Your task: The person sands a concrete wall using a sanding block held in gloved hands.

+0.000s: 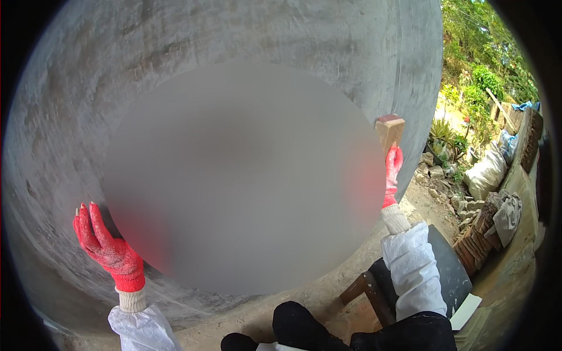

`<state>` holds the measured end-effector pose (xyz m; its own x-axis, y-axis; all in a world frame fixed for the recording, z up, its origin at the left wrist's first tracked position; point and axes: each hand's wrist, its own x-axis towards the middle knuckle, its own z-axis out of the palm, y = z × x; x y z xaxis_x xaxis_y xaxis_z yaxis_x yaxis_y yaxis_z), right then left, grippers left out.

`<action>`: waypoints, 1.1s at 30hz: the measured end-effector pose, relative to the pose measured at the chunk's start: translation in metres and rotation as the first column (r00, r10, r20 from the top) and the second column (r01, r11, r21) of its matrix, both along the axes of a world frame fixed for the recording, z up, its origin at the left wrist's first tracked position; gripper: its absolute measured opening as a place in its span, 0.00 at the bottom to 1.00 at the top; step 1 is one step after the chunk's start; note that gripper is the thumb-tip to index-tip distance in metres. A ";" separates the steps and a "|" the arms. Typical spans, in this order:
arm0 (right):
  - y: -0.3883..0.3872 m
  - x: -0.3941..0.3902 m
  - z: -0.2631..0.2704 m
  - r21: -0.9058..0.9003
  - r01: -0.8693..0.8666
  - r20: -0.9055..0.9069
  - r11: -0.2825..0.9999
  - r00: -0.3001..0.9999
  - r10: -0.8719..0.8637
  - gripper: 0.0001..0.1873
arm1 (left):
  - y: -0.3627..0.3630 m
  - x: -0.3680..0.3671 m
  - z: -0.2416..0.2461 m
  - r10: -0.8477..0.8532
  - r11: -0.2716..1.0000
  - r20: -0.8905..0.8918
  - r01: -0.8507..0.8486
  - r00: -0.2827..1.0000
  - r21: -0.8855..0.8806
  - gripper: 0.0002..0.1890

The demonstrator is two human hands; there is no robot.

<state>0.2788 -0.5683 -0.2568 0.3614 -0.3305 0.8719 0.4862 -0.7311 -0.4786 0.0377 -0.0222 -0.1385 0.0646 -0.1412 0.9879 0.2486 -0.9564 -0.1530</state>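
My right hand (pixel 394 169), in a dusty red work glove, grips a tan wooden block (pixel 390 131) with a reddish top face. The block is up against the right part of a smooth grey cement wall (pixel 246 30), which looks curved in this view. Lower down on the left, my left hand (pixel 107 250) wears a matching red glove powdered with dust. Its fingers point up and stand apart, holding nothing. They appear to rest on the wall, though contact is hard to tell. A large blurred oval hides the wall's middle and part of both gloves.
Beside my right forearm stands a chair with a dark seat (pixel 448 259) and wooden legs. A white strip (pixel 466 311) lies near it. Farther right are stacked tiles or bricks (pixel 472 245), a white sack (pixel 487 171), stone rubble (pixel 434 171) and plants (pixel 485 83).
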 end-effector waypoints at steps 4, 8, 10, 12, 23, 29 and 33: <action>-0.022 0.013 0.184 0.052 0.054 0.122 0.997 0.991 -0.060 0.42 | -0.005 0.003 0.000 0.004 1.000 -0.017 -0.005 1.000 -0.014 0.36; 0.005 0.020 0.155 0.196 0.153 0.102 0.969 0.979 -0.176 0.40 | -0.003 -0.001 0.001 0.030 1.000 -0.014 -0.030 0.999 -0.006 0.35; 0.024 0.010 0.064 0.319 0.145 -0.021 0.937 0.989 -0.146 0.41 | -0.001 -0.001 0.001 0.029 1.000 -0.009 -0.029 1.000 0.008 0.35; 0.028 -0.003 -0.052 0.445 0.110 -0.146 0.889 0.988 -0.050 0.42 | -0.004 0.000 0.000 0.012 1.000 -0.012 -0.012 1.000 0.010 0.34; 0.035 -0.011 0.054 0.193 0.135 0.008 0.972 0.990 -0.139 0.38 | -0.005 0.001 -0.002 0.033 0.999 -0.042 -0.033 0.999 0.003 0.36; 0.088 -0.049 -0.200 0.321 0.101 -0.193 0.942 0.980 -0.039 0.44 | -0.002 -0.001 -0.003 0.044 0.999 -0.009 -0.044 0.999 0.006 0.35; 0.086 -0.036 -0.140 0.226 0.096 -0.021 0.969 0.995 -0.094 0.43 | -0.003 -0.003 0.001 0.030 0.999 -0.042 -0.029 0.999 0.030 0.35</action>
<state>0.2431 -0.4825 -0.3970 0.3268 -0.5522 0.7670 0.4143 -0.6457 -0.6414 0.0346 -0.0252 -0.1370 0.1106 -0.1674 0.9797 0.2695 -0.9437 -0.1917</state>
